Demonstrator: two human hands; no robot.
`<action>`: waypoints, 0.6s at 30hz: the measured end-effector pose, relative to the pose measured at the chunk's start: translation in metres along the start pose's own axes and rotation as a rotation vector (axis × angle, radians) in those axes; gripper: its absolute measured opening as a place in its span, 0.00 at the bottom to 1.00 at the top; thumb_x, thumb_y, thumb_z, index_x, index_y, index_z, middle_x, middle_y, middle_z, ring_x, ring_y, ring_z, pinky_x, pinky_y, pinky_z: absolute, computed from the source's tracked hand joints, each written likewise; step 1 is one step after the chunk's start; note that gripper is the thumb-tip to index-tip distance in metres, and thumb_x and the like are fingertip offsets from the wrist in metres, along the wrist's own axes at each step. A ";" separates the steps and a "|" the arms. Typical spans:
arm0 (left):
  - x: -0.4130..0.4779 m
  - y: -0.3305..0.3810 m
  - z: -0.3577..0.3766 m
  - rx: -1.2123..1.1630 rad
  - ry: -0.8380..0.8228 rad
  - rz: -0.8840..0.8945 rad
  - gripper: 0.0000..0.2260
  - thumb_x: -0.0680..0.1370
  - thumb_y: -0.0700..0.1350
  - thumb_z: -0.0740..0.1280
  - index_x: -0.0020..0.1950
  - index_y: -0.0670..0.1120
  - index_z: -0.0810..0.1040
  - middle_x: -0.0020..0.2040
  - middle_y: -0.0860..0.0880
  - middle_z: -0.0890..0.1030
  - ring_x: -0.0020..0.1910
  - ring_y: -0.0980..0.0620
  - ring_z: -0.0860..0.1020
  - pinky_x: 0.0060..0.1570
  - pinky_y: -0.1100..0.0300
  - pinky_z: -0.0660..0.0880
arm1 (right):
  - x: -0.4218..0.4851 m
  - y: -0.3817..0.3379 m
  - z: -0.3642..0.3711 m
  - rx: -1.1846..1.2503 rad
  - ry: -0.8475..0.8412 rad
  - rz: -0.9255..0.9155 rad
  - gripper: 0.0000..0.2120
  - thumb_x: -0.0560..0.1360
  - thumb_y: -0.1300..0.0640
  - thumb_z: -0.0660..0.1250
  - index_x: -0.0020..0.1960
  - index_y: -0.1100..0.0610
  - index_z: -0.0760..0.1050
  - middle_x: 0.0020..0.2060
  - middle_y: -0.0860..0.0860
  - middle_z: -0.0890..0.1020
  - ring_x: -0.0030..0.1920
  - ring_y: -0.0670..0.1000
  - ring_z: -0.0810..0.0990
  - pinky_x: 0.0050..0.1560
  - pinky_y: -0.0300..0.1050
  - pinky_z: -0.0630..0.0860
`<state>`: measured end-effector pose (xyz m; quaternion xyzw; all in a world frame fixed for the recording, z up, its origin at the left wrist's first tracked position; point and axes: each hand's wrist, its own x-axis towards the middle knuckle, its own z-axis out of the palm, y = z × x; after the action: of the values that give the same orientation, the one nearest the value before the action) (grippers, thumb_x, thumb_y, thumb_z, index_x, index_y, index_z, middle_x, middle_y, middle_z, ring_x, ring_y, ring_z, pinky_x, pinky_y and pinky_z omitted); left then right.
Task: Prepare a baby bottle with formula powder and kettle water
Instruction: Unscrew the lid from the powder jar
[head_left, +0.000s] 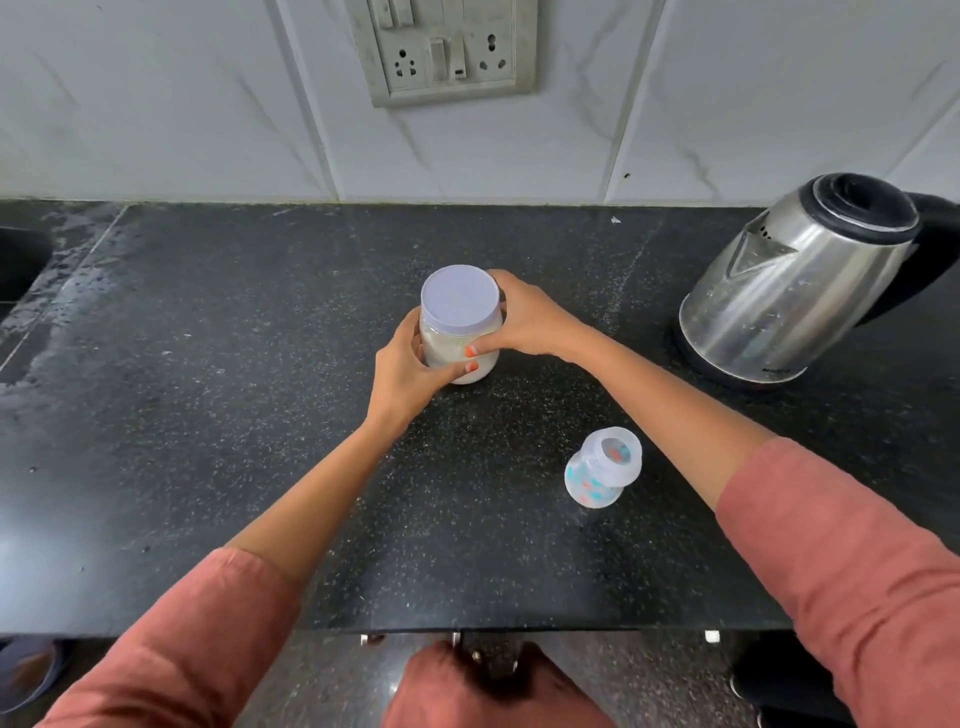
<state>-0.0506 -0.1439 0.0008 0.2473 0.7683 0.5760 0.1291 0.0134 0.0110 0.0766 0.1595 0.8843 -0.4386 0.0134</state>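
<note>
Left hand and right hand grip the lidded jar on the desk. Baby bottle stands nearby, kettle well beyond.

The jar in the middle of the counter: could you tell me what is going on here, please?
A person grips the jar of white powder with both the left hand and the right hand; its lid is on. The bottle stands upright nearer the front edge of the counter, untouched, and the kettle sits at the far right.
</note>
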 end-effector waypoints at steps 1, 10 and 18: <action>-0.006 0.002 -0.002 -0.002 0.001 0.004 0.39 0.63 0.46 0.79 0.70 0.49 0.66 0.58 0.61 0.72 0.55 0.65 0.73 0.48 0.80 0.69 | -0.006 -0.003 0.000 -0.006 -0.003 -0.007 0.41 0.63 0.59 0.77 0.70 0.56 0.60 0.67 0.53 0.68 0.65 0.52 0.67 0.57 0.42 0.65; -0.075 0.006 -0.016 0.017 -0.005 0.004 0.39 0.61 0.47 0.80 0.69 0.50 0.67 0.54 0.70 0.71 0.52 0.78 0.70 0.47 0.81 0.67 | -0.067 -0.023 0.020 -0.077 -0.043 -0.023 0.41 0.61 0.57 0.78 0.68 0.56 0.61 0.64 0.52 0.70 0.63 0.51 0.69 0.55 0.41 0.66; -0.131 -0.004 -0.023 0.050 -0.009 -0.048 0.40 0.60 0.49 0.80 0.69 0.52 0.66 0.54 0.71 0.71 0.52 0.79 0.70 0.46 0.82 0.66 | -0.105 -0.019 0.053 -0.145 -0.091 0.020 0.44 0.59 0.54 0.79 0.69 0.56 0.60 0.66 0.52 0.69 0.65 0.53 0.68 0.59 0.46 0.68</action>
<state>0.0476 -0.2328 -0.0076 0.2346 0.7877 0.5522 0.1399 0.1013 -0.0695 0.0755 0.1471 0.9106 -0.3799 0.0694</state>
